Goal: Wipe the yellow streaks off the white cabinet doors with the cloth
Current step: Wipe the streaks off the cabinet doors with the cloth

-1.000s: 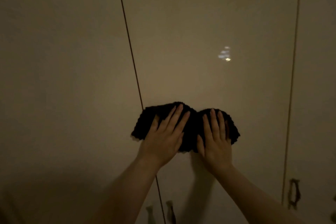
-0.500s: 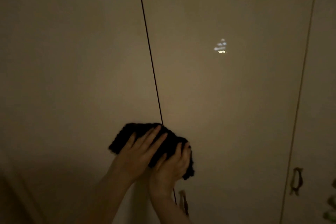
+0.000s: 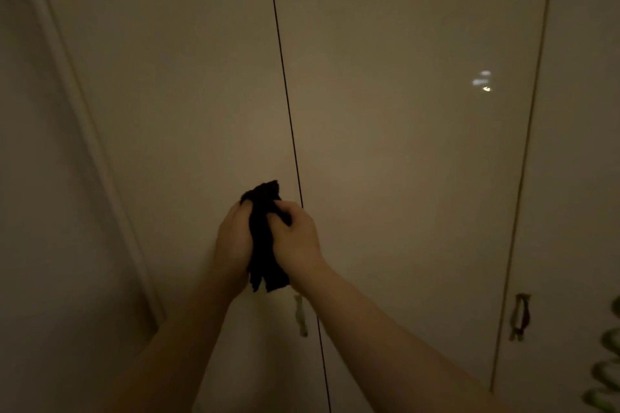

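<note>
In dim light, a dark cloth (image 3: 265, 245) is bunched up vertically between my two hands in front of the white cabinet doors (image 3: 402, 161). My left hand (image 3: 233, 241) grips its left side with curled fingers. My right hand (image 3: 295, 238) grips its right side, fingers dug into the folds. The hands sit just left of the dark seam (image 3: 288, 111) between two doors. No yellow streaks can be made out in this light.
A door handle (image 3: 301, 315) hangs below my hands by the seam, and another handle (image 3: 519, 317) is at the lower right. A small bright reflection (image 3: 483, 81) shows on the right door. A wall edge (image 3: 84, 127) runs along the left. Green leaves (image 3: 609, 362) reach in from the right edge.
The cloth was spread flat under both open hands a second ago; now it is gathered into a bunch gripped by both hands. The hands have shifted left, past the seam.
</note>
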`<action>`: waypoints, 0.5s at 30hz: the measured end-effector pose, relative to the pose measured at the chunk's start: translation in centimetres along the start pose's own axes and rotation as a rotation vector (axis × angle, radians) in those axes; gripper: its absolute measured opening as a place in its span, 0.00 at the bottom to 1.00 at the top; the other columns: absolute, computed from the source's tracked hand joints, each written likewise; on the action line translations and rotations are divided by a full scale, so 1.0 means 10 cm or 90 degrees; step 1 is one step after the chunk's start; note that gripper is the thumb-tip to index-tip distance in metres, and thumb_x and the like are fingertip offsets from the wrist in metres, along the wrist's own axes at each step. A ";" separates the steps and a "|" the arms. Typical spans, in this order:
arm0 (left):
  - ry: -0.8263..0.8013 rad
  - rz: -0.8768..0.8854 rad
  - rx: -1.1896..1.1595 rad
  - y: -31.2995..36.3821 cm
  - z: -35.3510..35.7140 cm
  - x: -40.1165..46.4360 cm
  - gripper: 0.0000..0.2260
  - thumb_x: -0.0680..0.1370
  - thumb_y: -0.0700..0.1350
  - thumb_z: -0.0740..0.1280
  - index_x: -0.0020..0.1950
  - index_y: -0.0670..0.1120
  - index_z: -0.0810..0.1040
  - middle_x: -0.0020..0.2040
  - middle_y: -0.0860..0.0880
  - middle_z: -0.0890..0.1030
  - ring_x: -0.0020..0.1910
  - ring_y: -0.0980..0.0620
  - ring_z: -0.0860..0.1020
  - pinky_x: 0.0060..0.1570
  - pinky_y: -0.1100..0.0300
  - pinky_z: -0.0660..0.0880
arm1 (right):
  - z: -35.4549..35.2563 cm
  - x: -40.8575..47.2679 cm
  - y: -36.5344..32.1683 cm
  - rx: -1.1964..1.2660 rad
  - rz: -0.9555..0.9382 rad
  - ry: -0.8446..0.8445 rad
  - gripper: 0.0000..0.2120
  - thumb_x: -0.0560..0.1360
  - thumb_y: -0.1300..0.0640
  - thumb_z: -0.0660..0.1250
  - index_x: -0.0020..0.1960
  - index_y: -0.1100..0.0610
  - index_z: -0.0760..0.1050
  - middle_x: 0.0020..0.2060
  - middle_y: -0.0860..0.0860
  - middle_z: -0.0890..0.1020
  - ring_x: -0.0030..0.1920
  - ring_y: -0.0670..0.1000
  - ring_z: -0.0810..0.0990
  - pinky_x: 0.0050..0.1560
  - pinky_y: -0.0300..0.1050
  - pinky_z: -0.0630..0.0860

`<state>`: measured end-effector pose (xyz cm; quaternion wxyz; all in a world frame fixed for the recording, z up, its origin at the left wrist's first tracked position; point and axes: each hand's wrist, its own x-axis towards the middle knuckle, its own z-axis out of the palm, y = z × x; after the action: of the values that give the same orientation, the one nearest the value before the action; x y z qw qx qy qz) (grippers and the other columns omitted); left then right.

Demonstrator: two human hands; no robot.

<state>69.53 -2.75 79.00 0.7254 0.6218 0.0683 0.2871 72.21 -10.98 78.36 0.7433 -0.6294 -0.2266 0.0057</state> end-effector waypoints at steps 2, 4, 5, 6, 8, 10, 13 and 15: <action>-0.079 -0.088 -0.062 0.00 0.10 -0.25 0.16 0.82 0.52 0.58 0.51 0.51 0.86 0.48 0.47 0.86 0.46 0.50 0.85 0.36 0.61 0.80 | -0.22 -0.16 -0.06 0.016 0.036 0.004 0.11 0.80 0.57 0.60 0.46 0.42 0.76 0.44 0.43 0.82 0.44 0.41 0.82 0.45 0.38 0.80; -0.126 -0.109 0.008 -0.07 0.18 -0.47 0.14 0.82 0.51 0.59 0.58 0.50 0.82 0.51 0.47 0.86 0.50 0.49 0.84 0.39 0.61 0.80 | -0.45 -0.35 -0.06 0.025 0.086 0.007 0.08 0.80 0.58 0.60 0.51 0.49 0.77 0.47 0.49 0.82 0.46 0.47 0.82 0.46 0.41 0.81; -0.154 -0.112 0.052 -0.13 0.18 -0.53 0.13 0.82 0.50 0.59 0.61 0.50 0.81 0.52 0.47 0.85 0.51 0.49 0.84 0.42 0.61 0.80 | -0.53 -0.41 -0.02 0.032 0.111 0.017 0.07 0.80 0.59 0.61 0.52 0.52 0.77 0.46 0.50 0.83 0.46 0.48 0.82 0.42 0.39 0.80; -0.183 -0.121 0.089 -0.18 0.20 -0.60 0.13 0.82 0.50 0.60 0.62 0.51 0.80 0.53 0.48 0.85 0.53 0.49 0.83 0.45 0.60 0.80 | -0.62 -0.49 0.01 0.037 0.140 0.024 0.08 0.79 0.59 0.61 0.53 0.55 0.78 0.46 0.52 0.83 0.44 0.49 0.83 0.37 0.38 0.80; -0.253 -0.171 0.139 -0.27 0.23 -0.74 0.11 0.81 0.52 0.63 0.59 0.54 0.81 0.54 0.48 0.85 0.53 0.48 0.83 0.48 0.58 0.80 | -0.81 -0.64 0.08 0.048 0.195 0.048 0.08 0.79 0.60 0.62 0.53 0.56 0.79 0.45 0.54 0.83 0.42 0.52 0.83 0.30 0.38 0.78; -0.320 -0.216 0.167 -0.34 0.30 -0.86 0.11 0.79 0.53 0.67 0.58 0.52 0.82 0.54 0.47 0.85 0.53 0.47 0.83 0.48 0.57 0.80 | -1.01 -0.77 0.14 0.061 0.230 0.068 0.08 0.78 0.60 0.62 0.52 0.57 0.80 0.43 0.55 0.84 0.40 0.53 0.84 0.27 0.39 0.77; -0.292 -0.205 0.226 -0.51 0.42 -0.86 0.14 0.78 0.47 0.69 0.62 0.46 0.77 0.51 0.47 0.86 0.49 0.47 0.84 0.42 0.58 0.81 | -1.23 -0.85 0.18 0.080 0.239 0.081 0.10 0.79 0.61 0.62 0.57 0.58 0.80 0.49 0.56 0.84 0.44 0.53 0.84 0.34 0.40 0.80; -0.199 -0.193 0.268 -0.60 0.52 -0.78 0.15 0.78 0.45 0.68 0.64 0.44 0.76 0.50 0.47 0.85 0.46 0.48 0.84 0.39 0.60 0.79 | -1.36 -0.86 0.15 0.019 0.217 0.086 0.16 0.80 0.59 0.62 0.67 0.57 0.73 0.61 0.54 0.78 0.55 0.52 0.79 0.50 0.43 0.78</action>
<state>67.46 -11.46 72.46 0.6168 0.7780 0.1060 0.0561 69.57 -25.86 72.67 0.7541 -0.6467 -0.0661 0.0930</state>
